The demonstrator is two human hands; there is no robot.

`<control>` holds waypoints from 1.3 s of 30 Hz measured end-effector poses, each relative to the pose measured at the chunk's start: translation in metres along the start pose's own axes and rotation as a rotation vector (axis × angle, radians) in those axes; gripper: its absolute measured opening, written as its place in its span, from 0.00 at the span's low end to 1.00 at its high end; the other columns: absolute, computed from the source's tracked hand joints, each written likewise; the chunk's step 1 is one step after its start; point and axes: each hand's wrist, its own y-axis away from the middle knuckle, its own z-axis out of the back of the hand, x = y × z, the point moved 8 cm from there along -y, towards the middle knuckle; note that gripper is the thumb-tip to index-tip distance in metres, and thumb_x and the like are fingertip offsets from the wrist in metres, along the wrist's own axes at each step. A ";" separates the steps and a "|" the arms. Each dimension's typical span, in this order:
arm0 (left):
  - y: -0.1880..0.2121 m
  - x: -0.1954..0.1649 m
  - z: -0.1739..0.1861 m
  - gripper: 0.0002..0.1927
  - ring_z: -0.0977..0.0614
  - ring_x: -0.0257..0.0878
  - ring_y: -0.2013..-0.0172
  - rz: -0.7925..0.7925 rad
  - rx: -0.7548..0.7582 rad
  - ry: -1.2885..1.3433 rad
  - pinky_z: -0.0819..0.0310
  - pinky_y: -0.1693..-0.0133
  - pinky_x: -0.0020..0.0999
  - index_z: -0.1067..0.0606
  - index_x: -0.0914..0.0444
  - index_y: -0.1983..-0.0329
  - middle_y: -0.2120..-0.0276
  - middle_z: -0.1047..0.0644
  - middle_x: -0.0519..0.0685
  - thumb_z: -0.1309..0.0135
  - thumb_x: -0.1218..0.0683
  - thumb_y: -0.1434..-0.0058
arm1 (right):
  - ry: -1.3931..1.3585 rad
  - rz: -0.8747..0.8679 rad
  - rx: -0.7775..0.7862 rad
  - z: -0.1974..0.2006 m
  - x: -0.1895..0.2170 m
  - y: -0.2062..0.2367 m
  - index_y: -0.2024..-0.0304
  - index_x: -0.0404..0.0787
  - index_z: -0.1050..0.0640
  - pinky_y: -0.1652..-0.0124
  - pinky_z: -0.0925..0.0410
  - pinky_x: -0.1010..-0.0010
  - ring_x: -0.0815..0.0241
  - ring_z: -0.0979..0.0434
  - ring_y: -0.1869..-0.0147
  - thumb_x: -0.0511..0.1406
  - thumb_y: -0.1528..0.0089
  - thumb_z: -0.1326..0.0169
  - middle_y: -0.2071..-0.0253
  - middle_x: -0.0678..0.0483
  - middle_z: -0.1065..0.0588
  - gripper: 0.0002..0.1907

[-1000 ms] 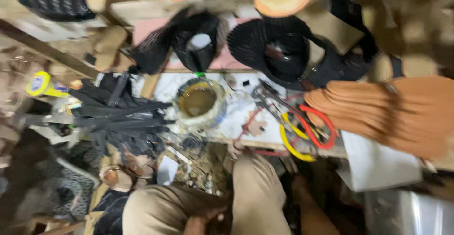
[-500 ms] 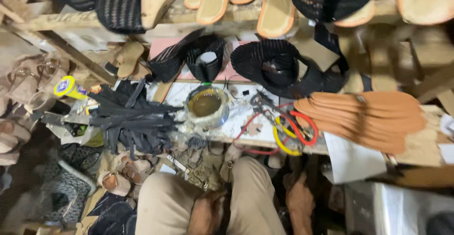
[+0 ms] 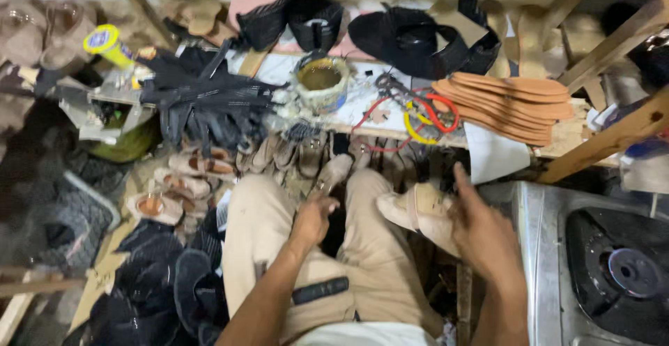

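While right hand [image 3: 481, 231] grips beige shoe [image 3: 418, 210], left hand [image 3: 311, 220] curled loosely, apart

The right hand [image 3: 481, 231] closes on a shoe [image 3: 421, 210] just left of it, over the right knee. The left hand [image 3: 311, 219] sits further left, between the knees, with a small sandal [image 3: 333, 172] touching its fingertips on the far side. Beyond both hands stands a low workbench [image 3: 362, 105]. On it, straight beyond the left hand, is a glue tin [image 3: 320, 81]; scissors [image 3: 418, 112] lie beyond the held shoe, and a stack of insoles [image 3: 512, 105] lies right of those. Right of the right hand sits a stove [image 3: 613, 262].
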 end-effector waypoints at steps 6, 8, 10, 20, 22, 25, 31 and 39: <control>-0.002 0.011 0.002 0.20 0.22 0.64 0.52 0.066 -0.073 0.112 0.26 0.51 0.49 0.23 0.68 0.51 0.59 0.21 0.65 0.51 0.66 0.48 | -0.841 0.179 -0.023 0.001 0.032 0.003 0.24 0.49 0.37 0.53 0.34 0.76 0.68 0.29 0.54 0.34 0.34 0.47 0.54 0.52 0.23 0.35; -0.008 -0.006 -0.004 0.19 0.21 0.65 0.54 -0.151 -0.063 -0.119 0.27 0.52 0.51 0.21 0.69 0.59 0.60 0.20 0.66 0.48 0.65 0.57 | -0.864 0.069 -0.031 -0.016 0.030 -0.006 0.22 0.48 0.35 0.57 0.35 0.75 0.66 0.32 0.57 0.35 0.33 0.46 0.56 0.50 0.25 0.36; -0.013 -0.012 -0.011 0.15 0.21 0.65 0.56 -0.215 0.006 -0.220 0.27 0.53 0.52 0.20 0.69 0.64 0.61 0.20 0.67 0.46 0.65 0.58 | -0.968 0.177 -0.050 -0.023 0.039 -0.013 0.24 0.42 0.36 0.53 0.34 0.77 0.69 0.30 0.54 0.34 0.33 0.46 0.48 0.54 0.25 0.34; -0.024 -0.001 0.000 0.10 0.21 0.63 0.58 -0.115 -0.006 0.116 0.26 0.55 0.50 0.21 0.68 0.64 0.63 0.21 0.66 0.50 0.65 0.48 | -0.961 0.274 -0.117 0.017 0.036 -0.018 0.21 0.37 0.39 0.55 0.33 0.79 0.71 0.29 0.54 0.31 0.31 0.47 0.44 0.54 0.26 0.36; -0.029 0.007 -0.007 0.09 0.21 0.63 0.58 -0.037 0.056 0.027 0.26 0.54 0.51 0.21 0.68 0.65 0.63 0.21 0.66 0.49 0.65 0.48 | -0.984 0.227 -0.122 0.019 0.034 -0.018 0.22 0.36 0.39 0.53 0.32 0.79 0.71 0.27 0.52 0.30 0.32 0.48 0.43 0.55 0.25 0.35; -0.037 0.003 -0.012 0.12 0.21 0.63 0.57 -0.089 0.063 -0.018 0.26 0.53 0.51 0.21 0.67 0.63 0.62 0.20 0.64 0.48 0.64 0.50 | -0.981 0.171 -0.153 0.015 0.029 -0.018 0.25 0.35 0.38 0.52 0.32 0.80 0.72 0.26 0.51 0.29 0.35 0.48 0.40 0.57 0.26 0.34; -0.033 0.007 -0.022 0.18 0.21 0.62 0.53 -0.019 0.087 -0.044 0.26 0.52 0.48 0.21 0.65 0.55 0.57 0.20 0.63 0.44 0.62 0.51 | -1.037 0.170 -0.087 -0.001 0.018 -0.026 0.22 0.37 0.37 0.52 0.32 0.77 0.70 0.27 0.53 0.30 0.32 0.48 0.47 0.54 0.24 0.35; -0.019 -0.010 0.004 0.20 0.20 0.49 0.46 -0.241 -0.208 0.226 0.28 0.44 0.39 0.23 0.65 0.46 0.47 0.20 0.57 0.44 0.56 0.42 | -1.251 0.035 0.113 -0.059 0.013 -0.042 0.23 0.41 0.33 0.58 0.32 0.76 0.70 0.27 0.58 0.32 0.32 0.46 0.55 0.56 0.25 0.33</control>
